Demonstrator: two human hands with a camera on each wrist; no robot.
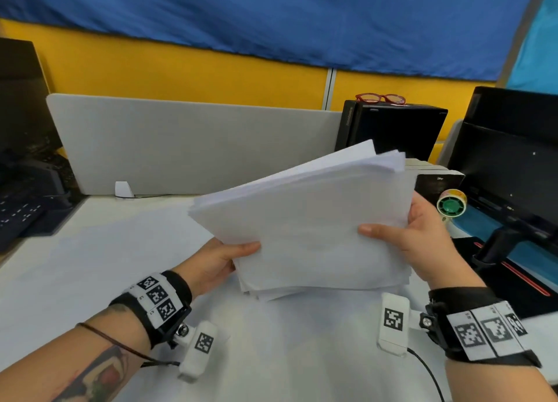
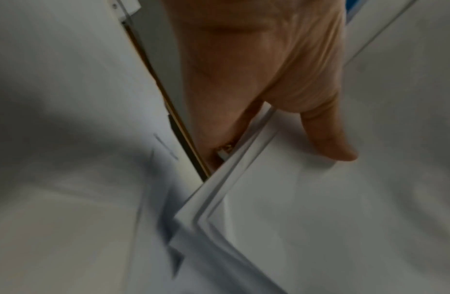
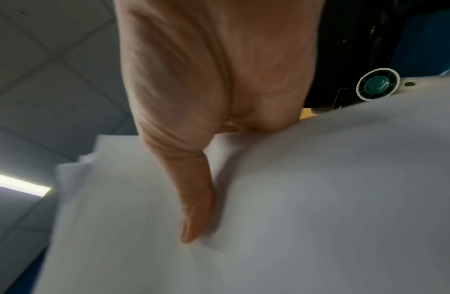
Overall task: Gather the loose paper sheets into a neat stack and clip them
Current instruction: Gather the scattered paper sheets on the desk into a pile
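Note:
A stack of white paper sheets [image 1: 311,220] is lifted off the white desk [image 1: 90,266], tilted, with its edges uneven and fanned at the top. My left hand [image 1: 223,258] pinches its lower left edge, thumb on top. My right hand [image 1: 404,235] grips the right edge, thumb lying across the top sheet. In the left wrist view the left hand's thumb [image 2: 327,137] presses on the sheets [image 2: 319,218], whose corner shows staggered layers. In the right wrist view the right hand's thumb [image 3: 193,199] lies flat on the paper [image 3: 319,199]. No clip is in sight.
A grey divider panel [image 1: 187,142] stands at the back of the desk. A black box [image 1: 392,130] with red glasses [image 1: 380,98] on it sits behind the paper. At right are a monitor [image 1: 510,154] and a green-centred tape roll [image 1: 451,205]. A dark keyboard [image 1: 18,214] lies far left.

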